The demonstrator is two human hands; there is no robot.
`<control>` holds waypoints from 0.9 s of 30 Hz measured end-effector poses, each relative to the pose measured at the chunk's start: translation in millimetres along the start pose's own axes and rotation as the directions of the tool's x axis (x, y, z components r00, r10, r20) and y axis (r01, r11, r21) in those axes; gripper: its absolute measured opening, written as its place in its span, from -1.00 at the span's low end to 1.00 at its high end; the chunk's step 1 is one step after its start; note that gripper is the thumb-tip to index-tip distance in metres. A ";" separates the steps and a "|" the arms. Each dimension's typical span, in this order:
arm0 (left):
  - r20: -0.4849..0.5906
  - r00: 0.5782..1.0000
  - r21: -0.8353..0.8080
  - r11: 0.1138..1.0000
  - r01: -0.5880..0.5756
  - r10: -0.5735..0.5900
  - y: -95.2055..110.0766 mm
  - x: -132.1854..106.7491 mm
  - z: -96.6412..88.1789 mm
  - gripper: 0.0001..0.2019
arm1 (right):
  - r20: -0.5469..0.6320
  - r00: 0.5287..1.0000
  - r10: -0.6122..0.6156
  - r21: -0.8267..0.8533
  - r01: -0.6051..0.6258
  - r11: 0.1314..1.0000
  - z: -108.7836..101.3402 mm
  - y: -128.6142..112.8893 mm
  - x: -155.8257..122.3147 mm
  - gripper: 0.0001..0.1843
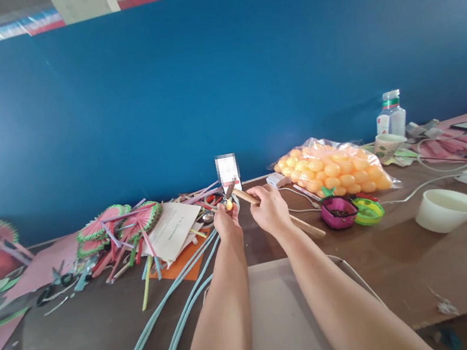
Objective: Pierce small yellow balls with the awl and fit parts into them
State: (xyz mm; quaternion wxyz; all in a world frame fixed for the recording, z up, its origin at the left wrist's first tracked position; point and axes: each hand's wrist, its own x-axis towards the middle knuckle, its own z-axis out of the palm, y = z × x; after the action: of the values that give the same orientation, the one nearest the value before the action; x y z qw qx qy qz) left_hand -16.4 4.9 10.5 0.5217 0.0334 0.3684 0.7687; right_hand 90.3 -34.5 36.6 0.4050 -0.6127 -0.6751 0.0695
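My right hand (pixel 270 209) is closed around the wooden handle of a hammer (pixel 307 226), which slants up to the left. The hammer's dark head (pixel 230 189) is right by the fingertips of my left hand (pixel 227 221). Pinched in those left fingers is a small yellow ball (pixel 229 204); whether the hammer head touches it I cannot tell. Light blue cords (pixel 171 311) run along the table beside my left forearm. Behind both hands a white card or screen (pixel 228 170), partly blurred out, stands against the blue panel.
Folded watermelon-pattern paper fans (pixel 105 226), papers (pixel 173 227) and scissors (pixel 60 278) lie to the left. On the right are a bag of orange balls (pixel 335 167), a purple basket (pixel 338 212), a white tub (pixel 448 209) and a clear bottle (pixel 391 115). A blue panel (pixel 218 82) rises behind.
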 end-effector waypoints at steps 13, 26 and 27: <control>-0.024 1.000 -0.002 1.000 0.015 -0.015 1.4 -1.4 0.9 -0.85 | 0.066 0.997 0.031 -0.031 -0.029 0.999 1.5 2.0 -0.2 -0.62; -0.028 1.000 0.024 1.000 -0.005 0.006 0.9 -1.6 1.6 -0.89 | 0.005 0.999 0.043 0.005 -0.043 0.999 -0.3 -1.7 -0.6 -0.62; -0.025 1.000 0.029 1.000 -0.006 0.007 0.9 -1.5 1.4 -0.89 | -0.004 0.999 0.044 0.010 -0.044 0.999 -0.7 -2.1 -0.5 -0.62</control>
State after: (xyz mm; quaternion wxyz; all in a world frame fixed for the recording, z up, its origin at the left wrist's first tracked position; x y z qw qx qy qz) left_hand -15.8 4.2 12.6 0.5141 0.0325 0.3857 0.7654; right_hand 89.1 -35.7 38.1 0.4080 -0.6256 -0.6601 0.0805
